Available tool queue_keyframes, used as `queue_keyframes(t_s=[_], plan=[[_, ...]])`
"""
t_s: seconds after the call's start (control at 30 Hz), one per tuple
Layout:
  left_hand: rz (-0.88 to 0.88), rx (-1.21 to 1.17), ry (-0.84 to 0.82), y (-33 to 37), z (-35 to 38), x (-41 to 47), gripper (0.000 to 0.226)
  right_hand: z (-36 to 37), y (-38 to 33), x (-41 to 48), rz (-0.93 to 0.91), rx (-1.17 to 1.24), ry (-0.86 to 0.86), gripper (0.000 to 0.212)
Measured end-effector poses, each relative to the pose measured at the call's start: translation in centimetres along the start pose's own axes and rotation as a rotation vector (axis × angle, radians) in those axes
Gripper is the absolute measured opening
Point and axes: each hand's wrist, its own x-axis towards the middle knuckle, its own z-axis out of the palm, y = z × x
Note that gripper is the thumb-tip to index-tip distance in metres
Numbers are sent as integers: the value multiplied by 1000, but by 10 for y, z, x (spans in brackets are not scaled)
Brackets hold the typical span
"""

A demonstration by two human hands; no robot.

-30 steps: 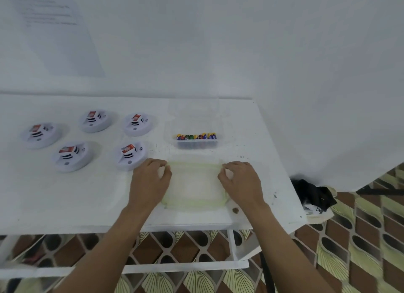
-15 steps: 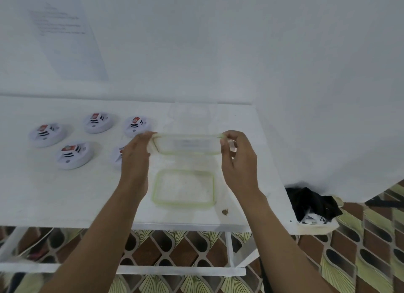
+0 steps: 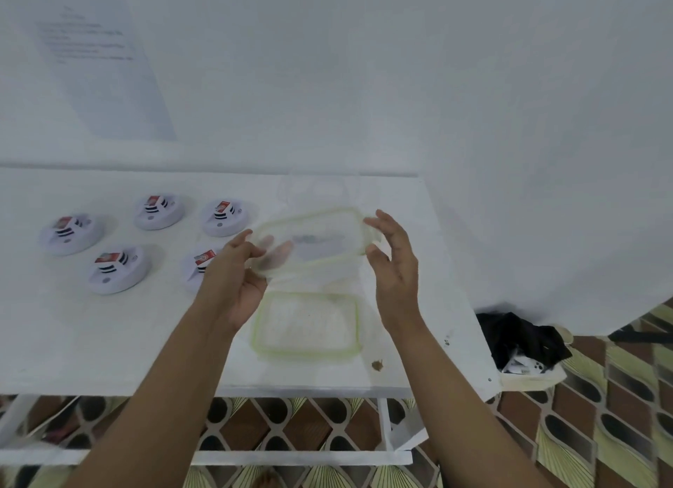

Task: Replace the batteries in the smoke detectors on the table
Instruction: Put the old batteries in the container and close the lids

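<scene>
Here, five smoke detectors [image 3: 116,269] lie on the left of the table [image 3: 73,342], batteries upward. Just right of them a clear green-rimmed lid [image 3: 317,240] is held up, long axis left to right, right end higher, with the left hand [image 3: 233,280] and right hand [image 3: 395,269] each pinching one end.

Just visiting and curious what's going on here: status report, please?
Left hand and right hand holding clear lid above its box. Five smoke detectors untouched. Nothing in the way.
</scene>
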Motion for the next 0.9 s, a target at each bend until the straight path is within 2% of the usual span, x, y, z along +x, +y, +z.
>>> queue_keyframes(t_s=[0.07,0.13,0.2,0.27,0.33,0.4,0.47,0.5,0.67,0.9], plan=[[29,19,-46,2,4,4,42,2,0,11,183,5,17,48],[64,85,-78,4,8,8,49,2,-1,23,334,-11,-51,58],[111,173,-85,8,11,15,50,2,-1,35,388,-77,-113,61],[145,262,-79,12,11,26,47,3,3,47,371,-159,-120,53],[234,476,-41,11,8,43,40,7,8,56,352,-247,-109,49],[368,840,27,8,7,59,43,10,12,65,364,-316,-95,62],[442,1011,70,7,9,71,49,12,14,74,370,-380,-69,74],[452,1024,68,5,10,77,51,14,16,79,361,-418,-53,71],[521,1164,48,-6,12,100,54,18,38,97,307,-577,40,31],[436,1290,98,-20,5,121,55,24,65,100,347,-672,49,36]])
